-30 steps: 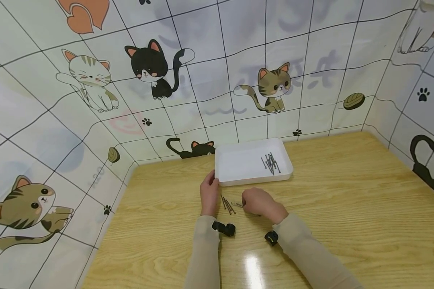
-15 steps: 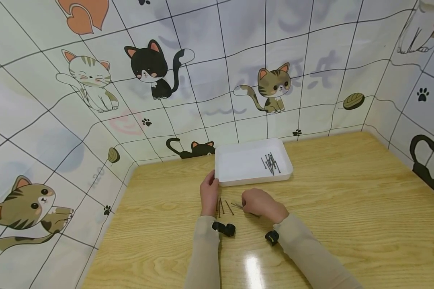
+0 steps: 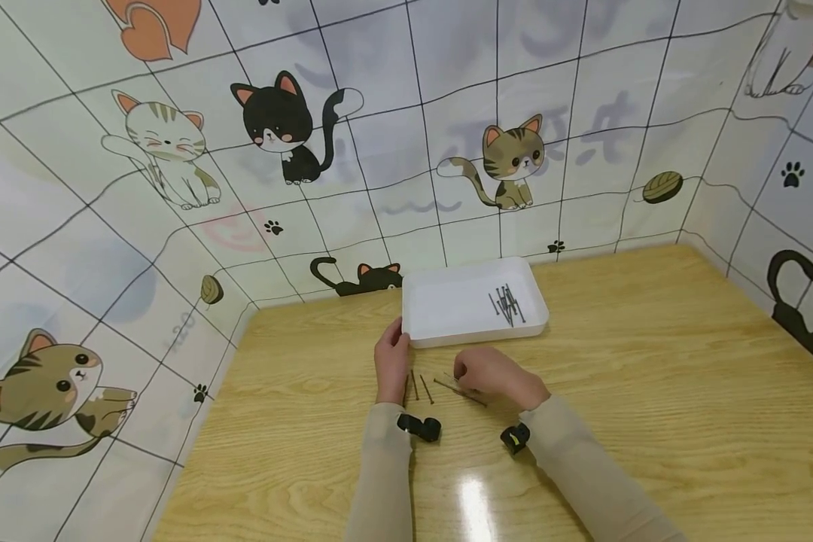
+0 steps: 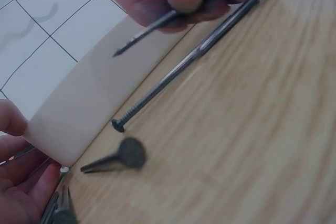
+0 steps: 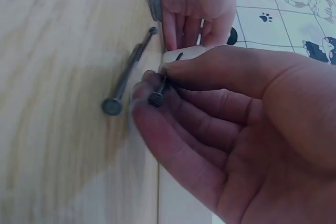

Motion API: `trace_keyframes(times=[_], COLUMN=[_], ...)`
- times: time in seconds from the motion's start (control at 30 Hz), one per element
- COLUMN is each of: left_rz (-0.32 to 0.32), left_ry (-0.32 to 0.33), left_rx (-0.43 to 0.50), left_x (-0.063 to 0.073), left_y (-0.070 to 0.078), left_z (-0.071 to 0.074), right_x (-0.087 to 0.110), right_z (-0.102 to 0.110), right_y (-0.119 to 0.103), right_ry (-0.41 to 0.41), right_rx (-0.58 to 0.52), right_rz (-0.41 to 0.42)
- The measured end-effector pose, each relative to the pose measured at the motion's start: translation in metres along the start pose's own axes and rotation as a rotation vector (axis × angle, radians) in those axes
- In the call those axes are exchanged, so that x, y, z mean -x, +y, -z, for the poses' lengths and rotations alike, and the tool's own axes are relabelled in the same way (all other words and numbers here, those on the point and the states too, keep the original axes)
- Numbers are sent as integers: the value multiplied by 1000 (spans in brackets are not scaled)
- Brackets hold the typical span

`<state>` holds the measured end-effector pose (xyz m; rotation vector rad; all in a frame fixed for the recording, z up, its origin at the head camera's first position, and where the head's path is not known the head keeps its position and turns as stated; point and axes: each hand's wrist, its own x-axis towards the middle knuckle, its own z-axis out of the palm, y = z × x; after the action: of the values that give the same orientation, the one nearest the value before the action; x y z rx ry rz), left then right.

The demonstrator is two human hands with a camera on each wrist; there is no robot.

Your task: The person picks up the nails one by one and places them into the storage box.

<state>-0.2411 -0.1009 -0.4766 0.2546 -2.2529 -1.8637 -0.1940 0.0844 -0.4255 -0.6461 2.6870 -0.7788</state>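
My right hand [image 3: 491,374] pinches a dark metal nail [image 5: 156,98] between thumb and fingertips, close over the table; in the left wrist view the nail's pointed end [image 4: 137,37] sticks out past the fingers. Below it, nails [image 3: 462,393] lie slanting on the wood. With my left hand [image 3: 391,365] I hold the near left corner of a shallow white tray [image 3: 447,305], thumb on its edge. More loose nails [image 3: 427,390] lie beside that hand, some partly hidden behind it. Inside the tray, a pile of nails [image 3: 508,305] sits at the right end.
The wooden table [image 3: 650,391] runs to a cloth backdrop [image 3: 406,135] with cat drawings, right behind the tray and at both sides. A dark camera mount is strapped on each wrist. A bright light reflection [image 3: 476,508] shows on the near tabletop.
The bunched nails by my left hand have spread apart and shifted left. My right hand has lifted slightly with a nail, exposing nails lying beneath it. The left hand stays on the tray.
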Motion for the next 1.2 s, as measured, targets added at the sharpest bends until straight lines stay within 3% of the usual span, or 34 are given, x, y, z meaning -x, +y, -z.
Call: trace_keyframes(times=[0.47, 1.2], left_rz=[4, 13], left_ry=[-15, -18], left_rx=[17, 26], left_x=[1, -1], left_y=[-1, -1], left_z=[0, 1], right_x=[-5, 3], right_z=[9, 33], right_y=[3, 20], right_ry=[24, 216], right_rx=[-70, -239], right_rz=[12, 1])
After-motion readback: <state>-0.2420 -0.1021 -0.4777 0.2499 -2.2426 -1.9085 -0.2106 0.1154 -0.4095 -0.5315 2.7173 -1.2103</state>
